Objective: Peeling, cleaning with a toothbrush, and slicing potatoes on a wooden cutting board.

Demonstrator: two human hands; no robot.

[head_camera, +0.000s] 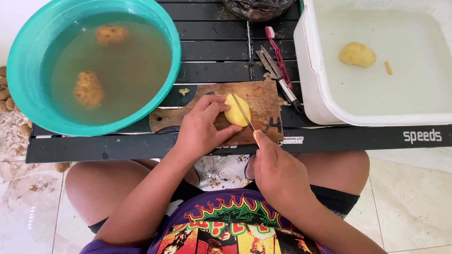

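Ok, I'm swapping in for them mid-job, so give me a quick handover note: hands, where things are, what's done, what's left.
Left hand: steadies the peeled potato on the wooden cutting board.
Right hand: holds the knife, blade resting across that potato.
Done: one peeled potato lies in the white tub of water.
Left: two unpeeled potatoes sit in the teal basin; the cut on the board is unfinished.
Peeler and red toothbrush lie beside the board.
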